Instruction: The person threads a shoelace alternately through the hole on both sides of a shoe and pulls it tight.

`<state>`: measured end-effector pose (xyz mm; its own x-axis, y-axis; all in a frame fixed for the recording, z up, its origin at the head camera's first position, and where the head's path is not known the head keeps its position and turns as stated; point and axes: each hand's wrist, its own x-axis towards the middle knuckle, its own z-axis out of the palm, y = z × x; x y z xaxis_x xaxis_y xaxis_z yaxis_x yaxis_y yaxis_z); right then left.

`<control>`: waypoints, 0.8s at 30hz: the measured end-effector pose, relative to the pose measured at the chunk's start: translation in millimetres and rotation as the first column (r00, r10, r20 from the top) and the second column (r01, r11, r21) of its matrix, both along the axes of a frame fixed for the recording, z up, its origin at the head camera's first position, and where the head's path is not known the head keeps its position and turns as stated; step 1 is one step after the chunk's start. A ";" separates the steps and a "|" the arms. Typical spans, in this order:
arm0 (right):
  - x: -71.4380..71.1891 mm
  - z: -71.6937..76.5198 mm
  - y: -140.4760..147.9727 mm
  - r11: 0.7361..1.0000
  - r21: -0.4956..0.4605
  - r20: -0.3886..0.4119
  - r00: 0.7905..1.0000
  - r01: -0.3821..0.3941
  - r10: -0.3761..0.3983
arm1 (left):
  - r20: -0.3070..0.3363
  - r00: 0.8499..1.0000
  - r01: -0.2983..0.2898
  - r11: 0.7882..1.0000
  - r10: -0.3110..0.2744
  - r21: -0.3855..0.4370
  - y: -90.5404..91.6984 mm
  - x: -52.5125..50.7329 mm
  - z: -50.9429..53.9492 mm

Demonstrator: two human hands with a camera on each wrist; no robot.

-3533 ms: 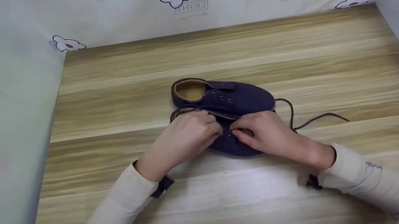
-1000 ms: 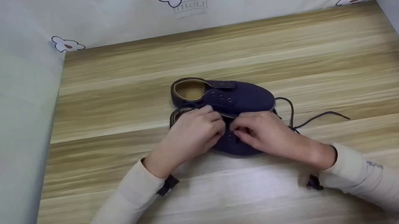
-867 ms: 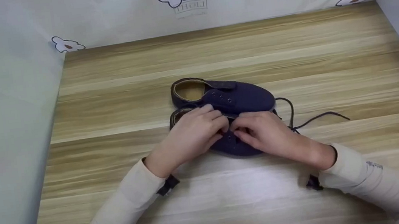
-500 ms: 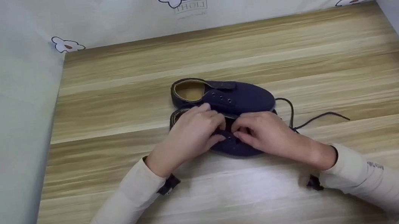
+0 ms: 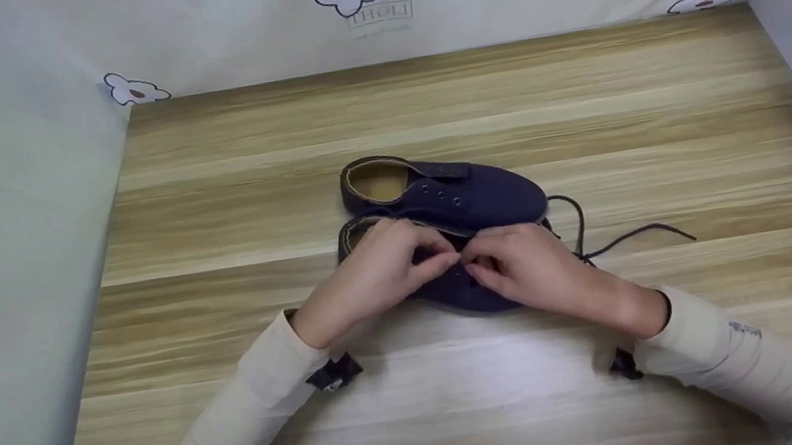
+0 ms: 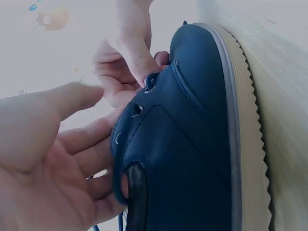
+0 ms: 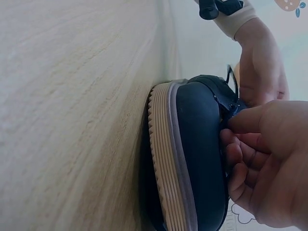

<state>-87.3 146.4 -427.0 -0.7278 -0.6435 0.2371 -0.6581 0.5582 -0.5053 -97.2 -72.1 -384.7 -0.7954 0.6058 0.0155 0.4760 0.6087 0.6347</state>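
Two dark blue lace-up shoes lie side by side in the head view, toes to the right. Both hands work at the eyelets of the near shoe. The right hand pinches a shoelace at the front eyelet, with a finger behind the eyelet flap. Beside it, the left hand reaches over the opening; its thumb extends apart from the fingers, which rest behind the flap. Another stretch of lace loops down past the left fingers. Whether they hold it is hidden. The far shoe shows bare eyelets.
A loose lace end trails over the wood-grain table right of the shoes. Pale fabric walls with flower prints stand behind and at the sides.
The left hand's thumb and index finger have spread and shifted right, bringing their tips beside the right fingertips. The right hand and both shoes have stayed nearly still.
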 end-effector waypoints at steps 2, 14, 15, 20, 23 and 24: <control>0.0 -0.4 0.5 1.000 -0.008 0.003 1.000 -0.010 0.010 | -0.050 0.998 -0.047 0.997 0.050 0.061 1.2 -0.3 0.8; -0.3 -2.3 1.6 0.999 -0.004 -0.011 0.999 -0.043 0.043 | -0.171 0.952 -0.003 0.568 0.253 0.823 -1.5 2.1 35.4; -0.2 -2.3 1.4 0.999 -0.004 -0.013 0.999 -0.042 0.042 | -0.153 0.958 0.011 0.504 0.241 0.864 -2.8 3.8 40.3; 0.5 -2.5 1.3 0.999 -0.011 -0.038 0.999 -0.035 0.035 | -0.076 0.981 0.017 0.310 0.180 0.950 -11.7 9.8 60.2; 0.6 -3.1 1.5 1.000 -0.007 -0.044 0.999 -0.031 0.030 | -0.044 0.979 -0.037 0.390 0.197 0.920 -17.1 7.8 62.5; 0.5 -3.3 1.5 1.000 -0.005 -0.045 0.999 -0.030 0.029 | -0.030 0.978 -0.068 0.451 0.207 0.890 -18.9 6.3 60.8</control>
<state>-86.8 147.9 -430.3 -0.6972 -0.6631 0.2725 -0.6961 0.5355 -0.4781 -91.0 -91.0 -324.0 -0.8161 0.0955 0.5700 0.5494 -0.1776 0.8164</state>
